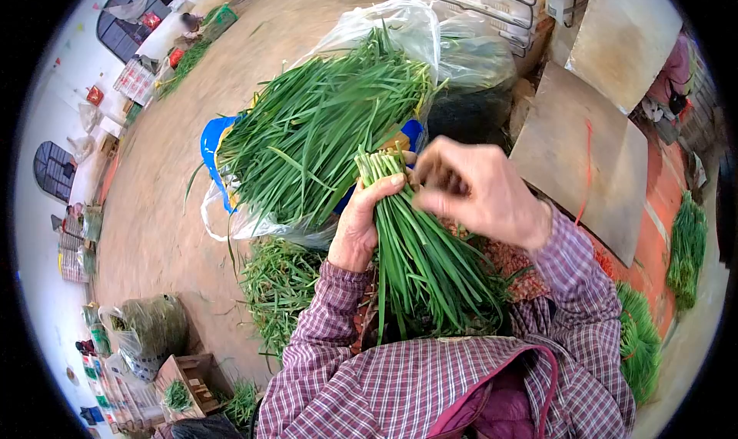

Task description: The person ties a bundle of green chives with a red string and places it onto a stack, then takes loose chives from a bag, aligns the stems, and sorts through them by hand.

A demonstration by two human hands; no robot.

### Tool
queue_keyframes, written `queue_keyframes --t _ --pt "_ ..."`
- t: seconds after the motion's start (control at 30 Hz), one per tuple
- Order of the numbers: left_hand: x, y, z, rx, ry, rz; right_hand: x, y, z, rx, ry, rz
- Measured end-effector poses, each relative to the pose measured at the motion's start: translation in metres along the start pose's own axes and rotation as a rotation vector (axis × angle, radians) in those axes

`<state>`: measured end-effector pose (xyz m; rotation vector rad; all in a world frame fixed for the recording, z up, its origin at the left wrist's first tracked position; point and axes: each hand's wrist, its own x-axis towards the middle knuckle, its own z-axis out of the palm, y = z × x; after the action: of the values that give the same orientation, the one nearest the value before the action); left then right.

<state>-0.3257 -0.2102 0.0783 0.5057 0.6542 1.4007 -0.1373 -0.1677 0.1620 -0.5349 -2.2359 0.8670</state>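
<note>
My left hand (359, 225) is closed around a bunch of garlic chives (427, 258), thumb across the stems just below their pale ends. The green leaves fan down toward my lap. My right hand (483, 191) is beside the pale stem ends, its fingers curled and smeared by motion. Whether anything is between those fingers cannot be made out. In front of my hands a large heap of loose chives (315, 124) lies on a blue and clear plastic wrapping (219, 151).
Trimmed leaf scraps (280, 289) lie on the floor at my left. Flat boards (580, 158), one with a red string (589, 170), stand at my right, near tied green bundles (639, 343). White crates (492, 4) stand behind the heap. A person (191, 25) is far off at upper left.
</note>
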Motion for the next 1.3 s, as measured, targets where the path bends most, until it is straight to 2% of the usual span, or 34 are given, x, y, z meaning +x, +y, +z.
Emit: queue_keyframes --t 0.03,0.17,0.37,0.5,0.53,0.57,0.67,0.77,0.83,0.9,1.03,1.2,1.3 --pt "-0.001 0.001 0.003 0.039 -0.007 0.049 -0.01 -0.001 0.004 -0.013 -0.079 0.022" --pt "0.003 -0.003 -0.001 -0.002 -0.067 -0.001 -0.029 0.0 0.023 -0.262 -0.091 -0.032" --pt "0.0 -0.005 0.003 0.041 -0.044 0.002 -0.02 -0.004 0.006 -0.599 0.024 -0.154" --pt "0.004 -0.013 -0.003 0.056 -0.219 -0.01 0.005 0.01 -0.011 -0.733 0.137 -0.297" --pt "0.007 -0.014 -0.004 0.074 -0.262 -0.01 0.013 0.017 -0.013 -0.788 0.14 -0.238" --pt "0.008 -0.015 -0.006 0.074 -0.262 -0.009 0.014 0.019 -0.022 -0.815 0.246 -0.3" --pt "0.002 -0.012 -0.005 0.114 -0.198 -0.026 0.022 0.031 -0.04 -0.81 0.361 -0.272" --pt "0.002 -0.009 -0.003 0.125 -0.127 0.0 0.009 0.023 -0.029 -0.802 0.294 -0.195" --pt "0.002 -0.009 -0.002 0.096 -0.119 -0.004 -0.005 0.012 -0.013 -0.458 0.101 0.006" --pt "0.001 -0.006 0.006 0.087 -0.06 0.02 -0.019 0.007 0.002 -0.31 -0.1 0.168" --pt "0.005 -0.007 -0.004 0.118 -0.09 0.019 -0.028 0.015 0.02 -0.212 -0.098 0.172" --pt "0.002 -0.005 -0.001 0.115 -0.045 0.025 -0.02 0.011 0.005 -0.373 -0.009 -0.001" --pt "0.002 -0.007 0.001 0.133 -0.126 0.021 -0.011 0.014 -0.004 -0.555 0.085 -0.137"
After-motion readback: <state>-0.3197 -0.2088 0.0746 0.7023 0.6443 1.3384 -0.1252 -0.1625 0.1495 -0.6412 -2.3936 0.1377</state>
